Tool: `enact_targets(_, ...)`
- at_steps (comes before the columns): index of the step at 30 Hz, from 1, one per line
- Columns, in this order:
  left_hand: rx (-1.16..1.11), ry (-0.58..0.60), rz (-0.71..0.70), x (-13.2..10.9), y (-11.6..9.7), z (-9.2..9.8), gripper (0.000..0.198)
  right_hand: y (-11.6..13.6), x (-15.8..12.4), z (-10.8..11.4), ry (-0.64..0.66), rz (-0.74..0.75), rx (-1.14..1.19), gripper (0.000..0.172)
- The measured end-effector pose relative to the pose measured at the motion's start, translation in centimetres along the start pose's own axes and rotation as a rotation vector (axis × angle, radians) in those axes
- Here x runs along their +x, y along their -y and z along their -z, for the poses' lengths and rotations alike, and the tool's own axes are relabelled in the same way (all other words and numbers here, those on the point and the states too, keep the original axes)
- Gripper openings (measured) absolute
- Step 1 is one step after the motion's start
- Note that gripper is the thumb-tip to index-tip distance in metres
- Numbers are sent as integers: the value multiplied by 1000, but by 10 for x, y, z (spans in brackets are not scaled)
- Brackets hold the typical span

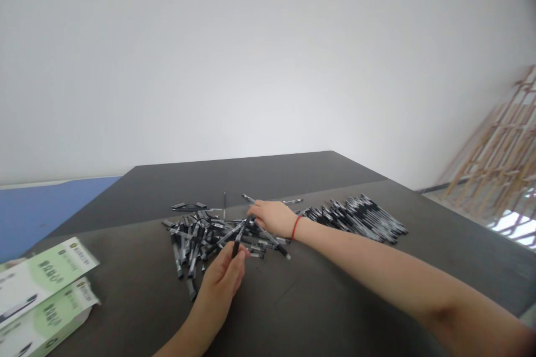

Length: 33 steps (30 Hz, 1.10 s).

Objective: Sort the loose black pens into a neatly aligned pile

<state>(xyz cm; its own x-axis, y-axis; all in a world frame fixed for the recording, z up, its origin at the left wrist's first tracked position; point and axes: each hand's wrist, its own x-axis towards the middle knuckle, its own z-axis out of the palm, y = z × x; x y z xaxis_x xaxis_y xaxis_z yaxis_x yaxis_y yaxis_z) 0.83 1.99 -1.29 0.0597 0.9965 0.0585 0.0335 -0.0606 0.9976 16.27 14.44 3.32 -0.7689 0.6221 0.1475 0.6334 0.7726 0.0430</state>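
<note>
My left hand (224, 276) is closed around a black-and-clear pen (237, 242), its far end pointing up at the pile. Farther forward, my right hand (274, 217), with a red string on the wrist, reaches over the right side of the pile. Its fingers are bent down and pinched on what looks like another pen (274, 242) slanting out below the palm; the fingertips are partly hidden. A messy pile of pens and short dark caps (195, 237) spreads beneath and left of both hands.
Right of the pile, many pens (360, 220) lie side by side in a slanted row. Two green-and-white boxes (54, 290) are stacked at the left edge of the dark table (326, 301). A white wall stands behind, with a wooden rack (502, 145) at the right.
</note>
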Motion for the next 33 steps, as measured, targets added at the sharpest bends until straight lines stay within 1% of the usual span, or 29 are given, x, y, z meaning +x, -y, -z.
enact_targets(3, 26, 18, -26, -2, 2, 1, 28, -3, 16, -7, 47, 51, -57, 22)
enact_targets(6, 54, 44, -31, -2, 2, 2, 29, 1, 23, -10, 75, 107, -82, 20)
enact_targets(14, 80, 28, -1, 0, 3, -2, 34, -3, 24, -1, 87, 215, -130, 16)
enact_targets(17, 76, 31, -11, 0, 4, -1, 33, -4, 22, -2, 88, 239, -124, 18)
enact_targets(21, 91, 41, -17, 0, 3, 0, 33, -4, 24, -5, 79, 244, -132, 19)
enact_targets(25, 81, 41, -2, -1, 0, 0, 36, -5, 32, -8, 44, 204, -171, 18)
enact_targets(29, 76, 37, 10, -1, 1, 0, 37, -5, 42, -10, 68, 215, -211, 16)
enact_targets(31, 77, 39, 15, -1, 2, 0, 36, -6, 46, -7, 74, 237, -222, 17)
enact_targets(33, 83, 41, 13, -1, 3, 0, 36, -6, 45, 1, 54, 248, -228, 17)
